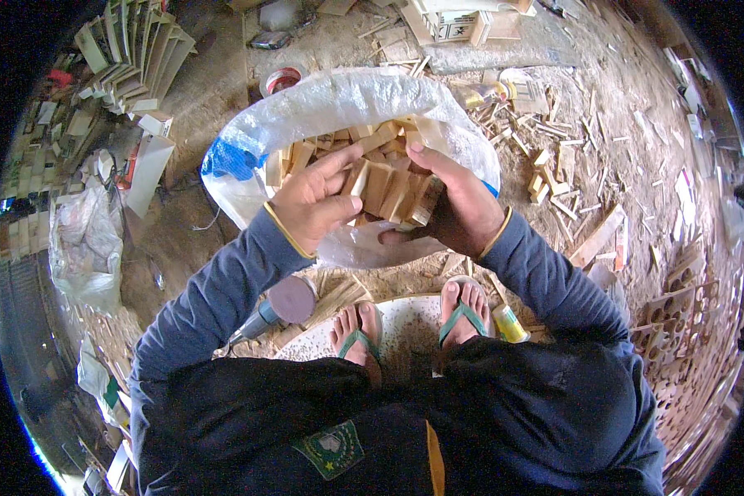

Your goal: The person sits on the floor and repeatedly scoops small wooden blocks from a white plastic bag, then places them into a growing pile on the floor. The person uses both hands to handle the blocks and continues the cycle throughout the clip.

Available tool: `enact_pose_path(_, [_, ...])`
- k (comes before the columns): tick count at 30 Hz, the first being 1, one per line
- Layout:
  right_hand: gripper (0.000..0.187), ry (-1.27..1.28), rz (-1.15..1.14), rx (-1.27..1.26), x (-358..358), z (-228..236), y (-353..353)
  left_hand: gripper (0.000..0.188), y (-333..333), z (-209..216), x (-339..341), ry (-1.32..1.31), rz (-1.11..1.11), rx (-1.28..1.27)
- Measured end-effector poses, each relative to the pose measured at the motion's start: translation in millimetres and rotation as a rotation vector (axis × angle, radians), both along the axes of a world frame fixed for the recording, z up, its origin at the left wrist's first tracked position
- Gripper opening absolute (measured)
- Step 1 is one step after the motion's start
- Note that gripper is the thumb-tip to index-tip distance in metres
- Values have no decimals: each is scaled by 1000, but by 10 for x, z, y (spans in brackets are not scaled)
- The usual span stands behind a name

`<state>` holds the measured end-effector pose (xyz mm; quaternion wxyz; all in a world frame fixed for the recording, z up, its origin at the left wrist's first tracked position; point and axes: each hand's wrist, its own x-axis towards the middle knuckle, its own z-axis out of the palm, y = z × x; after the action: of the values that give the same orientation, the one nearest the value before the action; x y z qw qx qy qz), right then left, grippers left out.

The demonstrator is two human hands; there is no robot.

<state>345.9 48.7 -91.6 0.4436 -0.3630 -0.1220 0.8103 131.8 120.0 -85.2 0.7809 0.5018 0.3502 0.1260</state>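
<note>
Between the fingers of the left hand (314,202) and the right hand (473,202), I see a row of light brown wooden blocks (388,193); both hands are closed on it, gripping from opposite sides. Just beyond the fingertips, more pale rectangular wooden pieces (300,155) lie inside a white plastic sack (339,97) with open mouth. Farther right from the fingers, I observe a small heap of wooden offcuts (542,177). Nearer to the body is a purplish-grey round disc (292,299).
</note>
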Motion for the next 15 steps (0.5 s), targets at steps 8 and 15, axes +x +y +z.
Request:
enact_pose_path(8, [42,-146,40,36,17,-40,-20,71,-125,47,42,-36,-13,258])
enact_pose_path(15, [36,-57,15,66,106,-104,-78,73,-162,164,126,-18,-26,351])
